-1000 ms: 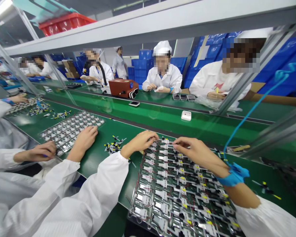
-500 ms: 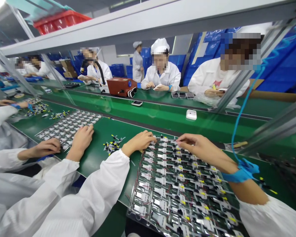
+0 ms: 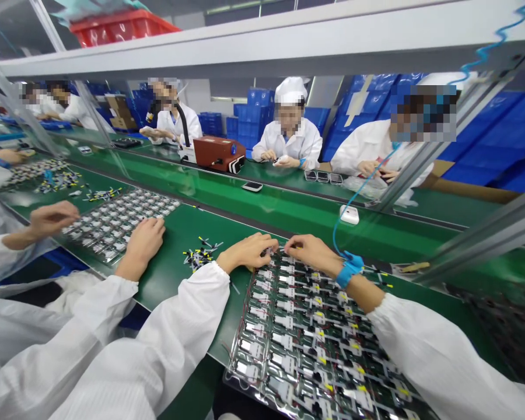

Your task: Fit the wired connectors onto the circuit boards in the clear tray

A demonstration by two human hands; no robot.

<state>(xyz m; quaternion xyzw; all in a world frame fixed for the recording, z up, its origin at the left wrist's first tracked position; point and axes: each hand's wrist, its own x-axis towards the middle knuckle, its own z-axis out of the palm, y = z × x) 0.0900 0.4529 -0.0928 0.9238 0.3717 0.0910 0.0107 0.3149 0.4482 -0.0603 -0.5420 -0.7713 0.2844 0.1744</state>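
Note:
A clear plastic tray [image 3: 244, 382] filled with rows of small white parts with thin wires and yellow-marked strips lies in front of me. My left hand [image 3: 250, 251] rests at its far left corner, the fingers curled and pinched together over the end of a row. Close beside it, my right hand [image 3: 311, 252], with a blue wrist strap [image 3: 350, 269], is pinched above the tray's far edge. Whatever lies between the fingertips is too small to make out. A loose pile of yellow-tipped strips [image 3: 198, 256] sits on the green table left of my left hand.
At my left, a co-worker's hands [image 3: 142, 248] are at a second filled tray [image 3: 126, 219]. More loose strips [image 3: 378, 274] lie behind my right wrist. The strap's blue coiled cord [image 3: 338, 227] runs upward past a slanted metal post [image 3: 413, 157]. A white case [image 3: 349, 214] sits beyond the tray.
My right hand has moved left along the tray's far edge, nearer my left hand, which has stayed at the corner. The co-worker's left hand has shifted left and away.

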